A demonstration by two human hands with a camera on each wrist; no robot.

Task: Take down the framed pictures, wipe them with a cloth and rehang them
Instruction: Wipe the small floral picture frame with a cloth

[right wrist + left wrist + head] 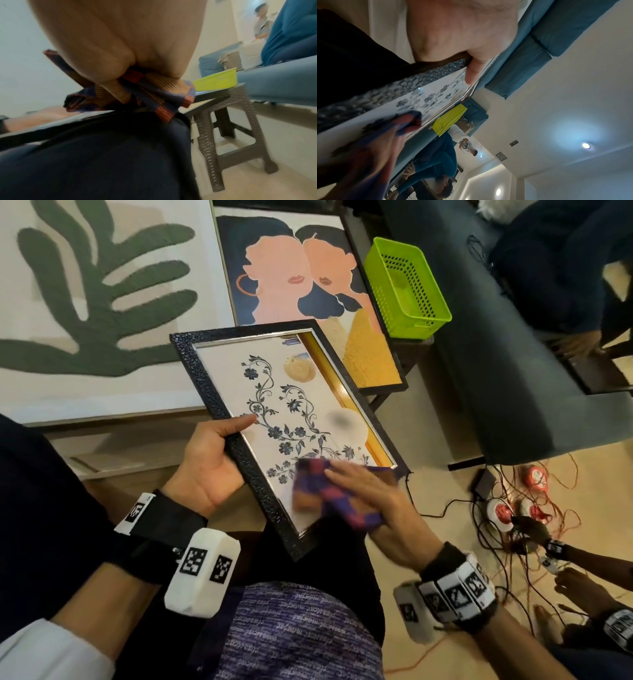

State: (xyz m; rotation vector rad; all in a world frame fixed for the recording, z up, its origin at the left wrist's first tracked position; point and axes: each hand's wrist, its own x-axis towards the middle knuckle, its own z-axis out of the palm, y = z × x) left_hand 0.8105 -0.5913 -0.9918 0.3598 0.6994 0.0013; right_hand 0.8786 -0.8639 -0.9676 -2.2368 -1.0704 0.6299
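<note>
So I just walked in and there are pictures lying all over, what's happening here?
A seated person is cleaning a small black-framed floral picture held over their lap. The left hand grips its left edge, while the right hand presses a red-and-blue checked cloth onto the lower glass. Two larger pictures, a green leaf print and a two-faces print, lie nearby, off the wall.

Home living rm, blue sofa (486,344), floor art (102,302)
</note>
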